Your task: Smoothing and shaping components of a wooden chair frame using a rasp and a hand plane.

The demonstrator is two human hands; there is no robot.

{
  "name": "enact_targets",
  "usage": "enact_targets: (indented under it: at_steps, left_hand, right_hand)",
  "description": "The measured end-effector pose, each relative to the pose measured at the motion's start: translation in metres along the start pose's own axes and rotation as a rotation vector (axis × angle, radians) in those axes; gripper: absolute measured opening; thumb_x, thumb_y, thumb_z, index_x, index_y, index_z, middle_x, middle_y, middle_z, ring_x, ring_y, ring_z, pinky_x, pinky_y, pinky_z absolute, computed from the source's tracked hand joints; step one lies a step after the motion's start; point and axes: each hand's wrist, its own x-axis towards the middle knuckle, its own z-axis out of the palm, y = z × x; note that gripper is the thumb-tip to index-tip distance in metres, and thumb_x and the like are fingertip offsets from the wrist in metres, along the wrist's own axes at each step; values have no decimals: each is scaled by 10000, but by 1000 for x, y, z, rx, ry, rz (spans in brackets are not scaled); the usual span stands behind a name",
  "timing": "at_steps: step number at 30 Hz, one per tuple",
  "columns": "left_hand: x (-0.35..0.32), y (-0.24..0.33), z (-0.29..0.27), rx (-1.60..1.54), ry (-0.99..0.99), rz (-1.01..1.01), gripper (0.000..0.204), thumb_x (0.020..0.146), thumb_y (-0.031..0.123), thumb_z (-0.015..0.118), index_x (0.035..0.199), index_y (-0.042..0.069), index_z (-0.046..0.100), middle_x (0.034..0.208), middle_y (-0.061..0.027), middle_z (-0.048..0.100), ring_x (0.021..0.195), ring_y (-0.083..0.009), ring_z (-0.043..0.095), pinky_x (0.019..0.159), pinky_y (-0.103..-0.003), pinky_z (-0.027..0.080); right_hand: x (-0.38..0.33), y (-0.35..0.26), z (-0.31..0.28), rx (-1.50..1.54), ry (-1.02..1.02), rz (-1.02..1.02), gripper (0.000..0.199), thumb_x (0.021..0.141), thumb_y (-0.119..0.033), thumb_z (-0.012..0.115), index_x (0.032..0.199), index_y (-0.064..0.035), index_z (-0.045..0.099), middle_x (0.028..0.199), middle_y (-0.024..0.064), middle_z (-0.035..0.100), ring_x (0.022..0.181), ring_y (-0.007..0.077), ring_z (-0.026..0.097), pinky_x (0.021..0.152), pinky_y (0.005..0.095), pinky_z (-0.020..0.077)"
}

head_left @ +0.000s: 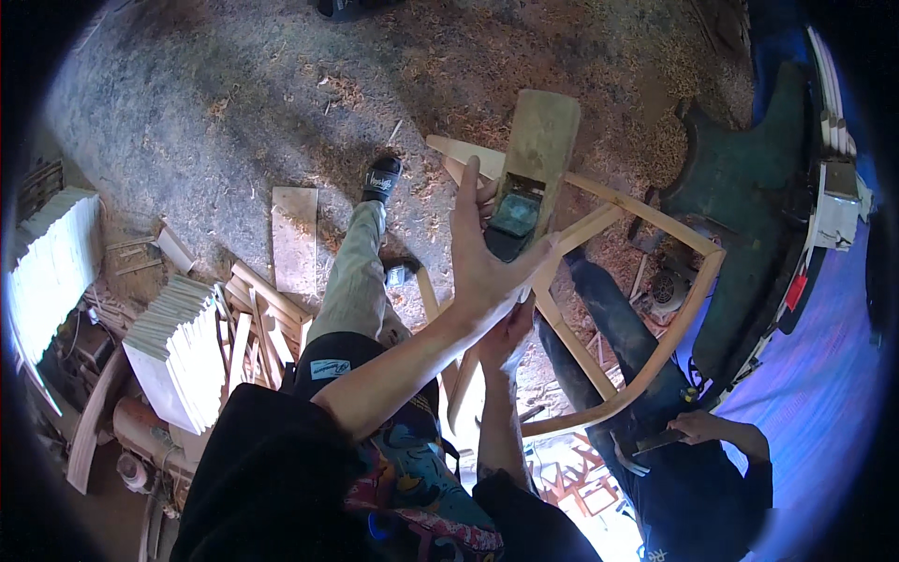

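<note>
My left hand (482, 258) is raised with fingers spread and thumb out, its palm against the near side of a long wooden hand plane (536, 155) that has a dark blade opening. The plane rests on a curved pale wooden frame (670, 323) made of bent rails. Below, my right hand (506, 339) is closed around one rail of that frame. My legs and a black shoe (382, 178) show beneath, over a sawdust floor.
Another person in dark clothes sits at the right, a hand (700, 427) on a dark tool. Stacks of pale wood slats (178, 347) and loose planks (295, 239) lie at the left. A dark green machine (749, 206) stands at the right.
</note>
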Motion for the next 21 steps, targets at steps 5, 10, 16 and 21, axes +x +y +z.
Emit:
enact_targets:
  at_steps: [5, 10, 16, 21]
  left_hand:
    - [12, -3, 8, 41, 25, -2, 1005, 703, 102, 786, 1460, 44, 126, 1220, -154, 453, 1071, -205, 511, 917, -337, 441]
    - [-1, 3, 2, -17, 6, -66, 1009, 701, 146, 801, 1449, 3, 139, 1235, -165, 398, 1108, -247, 466, 963, -359, 390]
    - [-5, 8, 0, -66, 47, -188, 1012, 709, 131, 797, 1452, 6, 123, 1250, -160, 396, 1109, -221, 477, 949, -349, 404]
    - [6, -4, -2, -64, 41, -10, 1004, 705, 103, 799, 1449, 7, 132, 1253, -166, 404, 1091, -210, 491, 913, -339, 437]
  right_hand:
    - [5, -2, -2, -38, 14, 55, 535, 979, -358, 397, 1338, 37, 362, 1094, 216, 623, 911, 279, 654, 761, 347, 501]
    - [-4, 13, -1, 113, -13, 156, 574, 984, -373, 396, 1363, 49, 316, 1220, 189, 537, 1086, 262, 550, 902, 364, 432]
    - [-7, 20, 1, 358, 45, -6, 528, 1002, -344, 362, 1343, 58, 352, 1252, 165, 521, 1134, 241, 521, 966, 357, 402]
    - [2, 7, 7, 428, 4, 259, 477, 1015, -365, 297, 1197, 40, 471, 1188, 158, 526, 1085, 188, 520, 913, 324, 429]
